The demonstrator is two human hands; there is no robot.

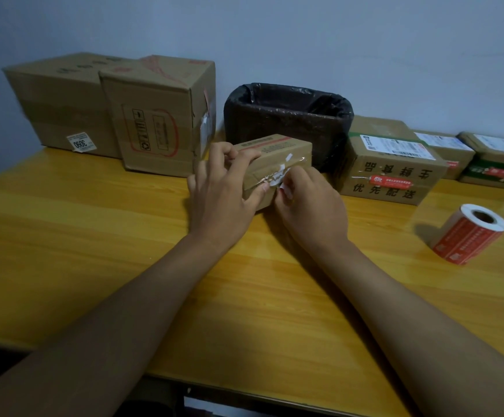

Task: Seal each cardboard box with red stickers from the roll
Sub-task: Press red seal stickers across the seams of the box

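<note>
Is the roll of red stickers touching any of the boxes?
Apart. The head view shows the sticker roll lying alone on the table, with bare wood between it and the nearest box.

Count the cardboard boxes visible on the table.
6. Two large boxes stand at the back left, one small box is held in both hands at the centre, and three lie in a row at the back right. None seems hidden.

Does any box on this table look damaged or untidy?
Yes. The small box held by both hands has torn white label scraps under wrinkled clear tape on its front. The tall box at the left has a peeling label at its right edge.
</note>
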